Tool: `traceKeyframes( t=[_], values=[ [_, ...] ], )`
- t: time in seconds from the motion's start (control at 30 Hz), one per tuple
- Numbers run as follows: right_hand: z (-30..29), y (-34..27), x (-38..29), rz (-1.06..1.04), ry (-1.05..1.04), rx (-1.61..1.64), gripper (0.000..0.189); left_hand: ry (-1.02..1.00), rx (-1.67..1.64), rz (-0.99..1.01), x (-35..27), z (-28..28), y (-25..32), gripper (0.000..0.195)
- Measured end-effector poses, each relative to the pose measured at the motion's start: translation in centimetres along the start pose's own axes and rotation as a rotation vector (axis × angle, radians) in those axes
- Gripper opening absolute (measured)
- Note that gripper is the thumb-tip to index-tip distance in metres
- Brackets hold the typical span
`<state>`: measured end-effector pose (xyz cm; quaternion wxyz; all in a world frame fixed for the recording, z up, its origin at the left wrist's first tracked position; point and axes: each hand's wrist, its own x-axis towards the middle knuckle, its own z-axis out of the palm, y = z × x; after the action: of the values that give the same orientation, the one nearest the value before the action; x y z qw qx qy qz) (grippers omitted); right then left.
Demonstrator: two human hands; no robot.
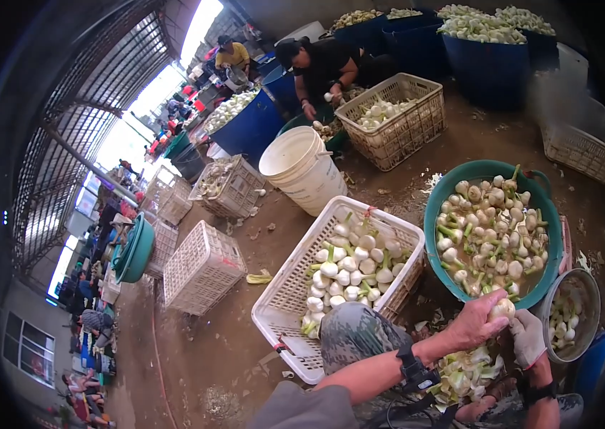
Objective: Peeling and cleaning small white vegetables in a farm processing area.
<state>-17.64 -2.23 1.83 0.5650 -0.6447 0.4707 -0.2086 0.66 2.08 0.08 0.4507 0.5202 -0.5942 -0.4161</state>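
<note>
A garlic bulb (pixel 503 309) is held in my bare left hand (pixel 476 320), near the lower rim of a green basin (pixel 431 252) of unpeeled bulbs in murky water. My right hand (pixel 527 338), in a pale glove, meets the bulb from the other side; its fingertips and anything between them are hidden. Beneath my hands lies a heap of peeled garlic skins (pixel 466 372). A white plastic crate (pixel 281 273) with cleaned white bulbs (pixel 348 263) stands beside my knee. A round metal bowl (pixel 597 316) with small garlic pieces is right of my gloved hand.
A white bucket (pixel 302 171) stands beyond the crate. Past it a co-worker (pixel 324 69) handles garlic beside another crate (pixel 388 128). Blue tubs (pixel 487 69) heaped with garlic line the back. An upturned crate (pixel 203 268) and a hose (pixel 158 354) are on the floor at left.
</note>
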Motion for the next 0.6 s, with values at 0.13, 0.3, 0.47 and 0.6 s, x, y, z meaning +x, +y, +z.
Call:
traceKeyframes(
  t=[0.13,0.3,0.47,0.6],
  values=[
    [0.5,4.1,0.8,-0.036,0.102,-0.103,0.017,0.061,0.084,0.090,-0.3,1.0,-1.2,0.053],
    [0.9,3.7,0.6,-0.017,0.076,0.072,0.018,0.046,-0.062,-0.066,-0.7,0.7,-1.1,0.053],
    [-0.1,1.0,-1.4,0.060,0.030,0.379,0.019,-0.007,-0.566,-0.252,0.5,0.8,-2.4,0.051],
    [1.1,0.4,-0.6,-0.204,0.095,-0.125,0.020,0.036,-0.150,-0.330,0.9,0.7,-2.9,0.056]
  ],
)
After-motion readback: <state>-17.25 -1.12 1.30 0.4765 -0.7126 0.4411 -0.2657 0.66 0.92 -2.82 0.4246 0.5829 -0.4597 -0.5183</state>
